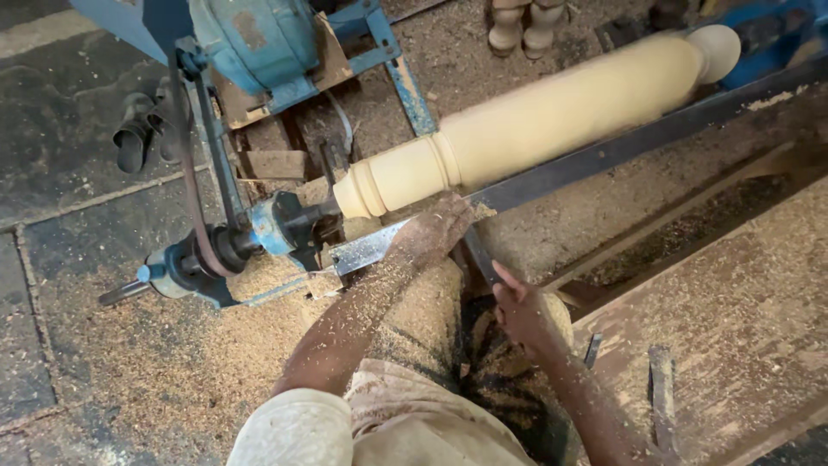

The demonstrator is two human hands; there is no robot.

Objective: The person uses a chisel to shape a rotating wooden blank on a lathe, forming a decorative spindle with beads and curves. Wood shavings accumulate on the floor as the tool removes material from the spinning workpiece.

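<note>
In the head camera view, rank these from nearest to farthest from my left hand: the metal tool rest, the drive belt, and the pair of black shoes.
From the left hand:
1. Metal tool rest: under the hand, touching it.
2. Drive belt: farther to the left, by the blue lathe head.
3. Pair of black shoes: farthest, upper left on the floor.

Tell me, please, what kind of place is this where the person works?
Most likely a wood-turning workshop. A long pale wooden spindle sits on a blue belt-driven lathe, sawdust covers the floor, and the left hand and right hand hold a dark turning tool near the wood.
</note>
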